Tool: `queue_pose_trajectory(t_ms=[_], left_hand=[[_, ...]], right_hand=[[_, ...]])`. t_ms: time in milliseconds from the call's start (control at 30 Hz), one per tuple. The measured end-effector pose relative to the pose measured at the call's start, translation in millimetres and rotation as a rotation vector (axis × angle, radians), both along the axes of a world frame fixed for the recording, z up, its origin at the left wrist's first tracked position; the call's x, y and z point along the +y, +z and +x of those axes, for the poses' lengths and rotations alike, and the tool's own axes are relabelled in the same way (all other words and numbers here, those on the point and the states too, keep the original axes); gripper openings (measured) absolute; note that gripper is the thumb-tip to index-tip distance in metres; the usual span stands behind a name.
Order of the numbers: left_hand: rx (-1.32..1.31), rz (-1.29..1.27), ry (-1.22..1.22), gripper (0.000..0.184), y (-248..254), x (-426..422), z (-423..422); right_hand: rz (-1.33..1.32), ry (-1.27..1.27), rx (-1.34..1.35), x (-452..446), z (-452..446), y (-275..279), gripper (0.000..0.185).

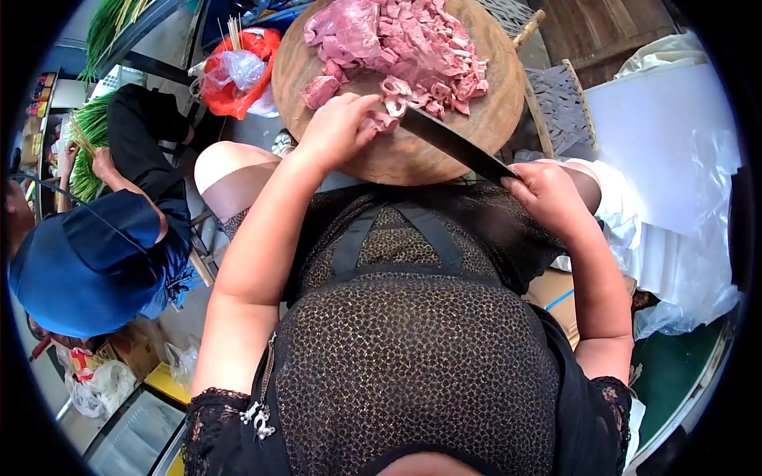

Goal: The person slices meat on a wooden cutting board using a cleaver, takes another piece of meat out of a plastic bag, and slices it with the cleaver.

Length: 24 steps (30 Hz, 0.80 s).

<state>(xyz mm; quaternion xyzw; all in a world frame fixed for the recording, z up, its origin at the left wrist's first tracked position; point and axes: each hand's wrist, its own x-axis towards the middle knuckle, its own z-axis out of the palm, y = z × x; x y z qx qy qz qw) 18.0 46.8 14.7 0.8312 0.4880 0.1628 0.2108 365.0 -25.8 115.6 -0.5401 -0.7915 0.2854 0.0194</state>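
Observation:
My left hand [337, 131] is closed on a piece of raw meat [379, 122] at the near left of a round wooden chopping block [413, 159]. In my right hand [544, 194] is the handle of a dark-bladed knife [456, 143]. Its blade reaches across the block's near right side, with the tip end close to the meat in my left hand. Beyond both hands lies a heap of cut pink meat [432, 55], with a larger uncut-looking slab [343, 32] at its left. A small separate chunk [320, 92] rests beside it.
A co-worker in blue [87, 254] sits at left, handling thin sticks beside green stalks [94, 143]. A red plastic bag [242, 83] holding skewers and clear plastic stands left of the block. Right are a woven chair [559, 103] and a white panel [667, 143] with plastic sheeting.

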Motion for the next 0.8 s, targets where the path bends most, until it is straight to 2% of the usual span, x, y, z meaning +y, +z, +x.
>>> queue_pose_trajectory(t_ms=[67, 167, 200, 267, 300, 333, 400, 433, 533, 600, 667, 800], left_hand=[[0.042, 0.039, 0.036, 0.052, -13, -8, -4], [-0.142, -0.161, 0.359, 0.039, -9, -20, 2], [-0.138, -0.165, 0.356, 0.039, -11, -18, 1], [-0.169, -0.007, 0.399, 0.036, -18, -13, -1], [-0.111, 0.23, 0.324, 0.033, -16, -11, -1], [-0.11, 0.229, 0.325, 0.033, -14, -10, 1], [-0.053, 0.427, 0.17, 0.032, -12, -9, 8], [0.016, 0.37, 0.139, 0.033, -16, -17, 9], [-0.002, 0.371, 0.08, 0.041, -31, -46, 12], [-0.04, 0.405, 0.075, 0.037, -32, -59, 11], [-0.011, 0.486, -0.045, 0.041, -31, -66, 7], [-0.078, 0.467, -0.037, 0.037, -25, -68, 8]], right_hand=[[-0.032, -0.049, 0.022, -2, -2, 1, 0.022], [-0.055, -0.142, 0.156, -2, -6, -1, 0.025], [-0.1, -0.178, 0.181, -1, -11, 0, 0.026], [-0.148, -0.212, 0.204, -1, -18, -1, 0.027], [-0.138, -0.231, 0.24, -2, -22, -4, 0.027], [-0.127, -0.25, 0.277, -2, -25, -7, 0.028], [-0.142, -0.26, 0.275, -3, -31, -14, 0.027], [-0.156, -0.271, 0.271, -3, -34, -16, 0.027], [-0.16, -0.282, 0.314, -7, -36, -15, 0.026], [-0.157, -0.267, 0.281, -10, -34, -19, 0.025], [-0.076, -0.241, 0.312, -11, -34, -25, 0.025], [-0.056, -0.218, 0.274, -10, -43, -28, 0.024]])
